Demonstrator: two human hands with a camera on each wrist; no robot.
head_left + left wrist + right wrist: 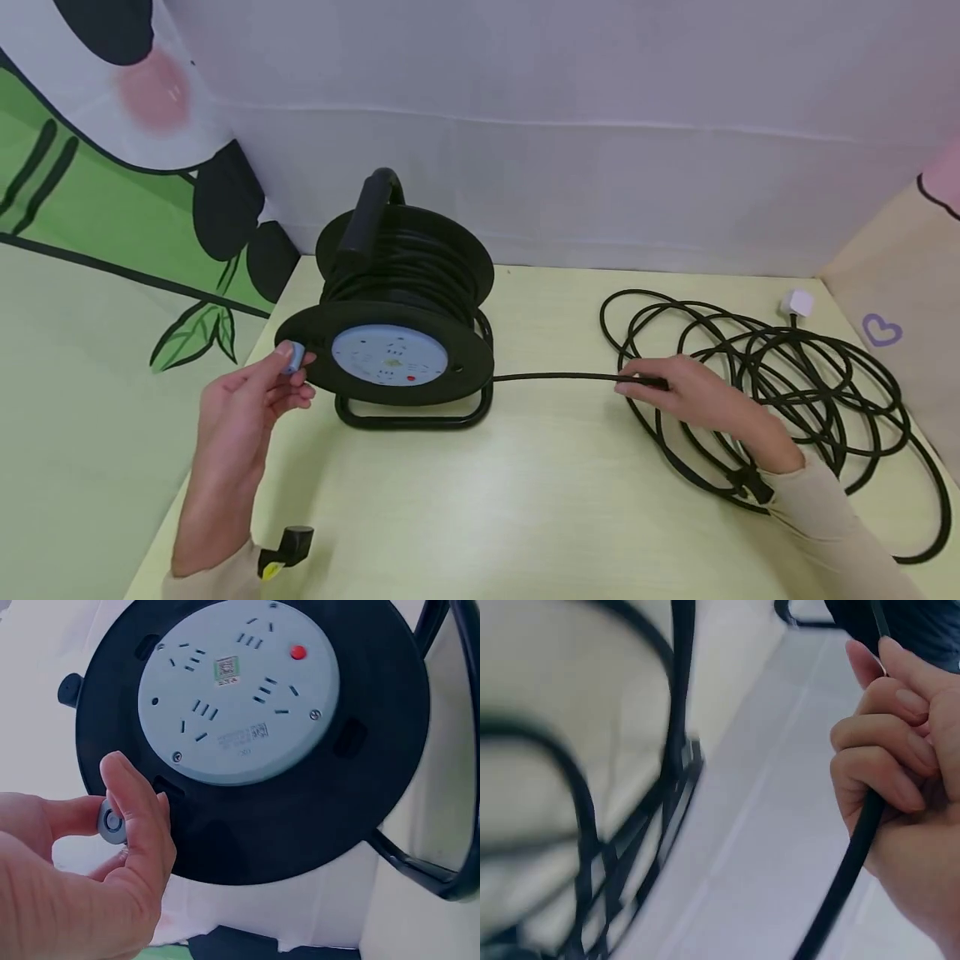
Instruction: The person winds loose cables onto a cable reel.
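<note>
Reel [397,333]: stands left of centre, socket face toward you
Left hand [251,400]: you pinch the crank knob [293,358] at the reel's left rim
Right hand [697,396]: you grip the cable [555,377], running taut left–right from the reel
Loose coil [787,375]: far right, behind your right hand

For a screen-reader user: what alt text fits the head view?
A left hand pinches the grey crank knob of a black cable reel on a pale table, while the right hand grips its black cable, which trails into loose coils.

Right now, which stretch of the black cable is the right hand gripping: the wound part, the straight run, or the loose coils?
The straight run between reel and loose coils; the right hand grips its end.
</note>
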